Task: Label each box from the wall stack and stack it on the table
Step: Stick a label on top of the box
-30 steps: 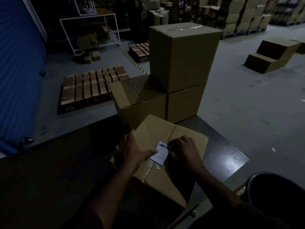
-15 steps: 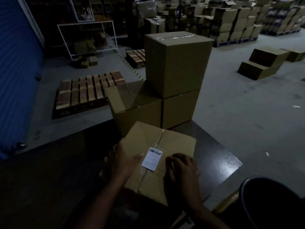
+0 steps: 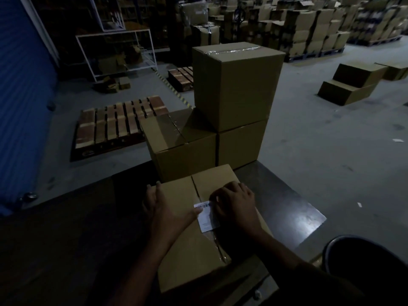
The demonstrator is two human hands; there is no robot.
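Right hand [image 3: 234, 205] is pressing the white label [image 3: 206, 217] flat onto the near box [image 3: 187, 250] with loosely bent fingers, while the left hand [image 3: 163, 208] is lying open on the lid, thumb touching the label's edge. That box is sitting on the dark surface [image 3: 287, 208], just in front of three stacked boxes [image 3: 231, 89]. Cardboard looks stiff, the taped seam slick, weight hard to guess. I'd be grabbing it low on opposite sides, not by the lid.

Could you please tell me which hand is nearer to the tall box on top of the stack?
Right. The right hand lies below the tall box; the left hand sits further left.
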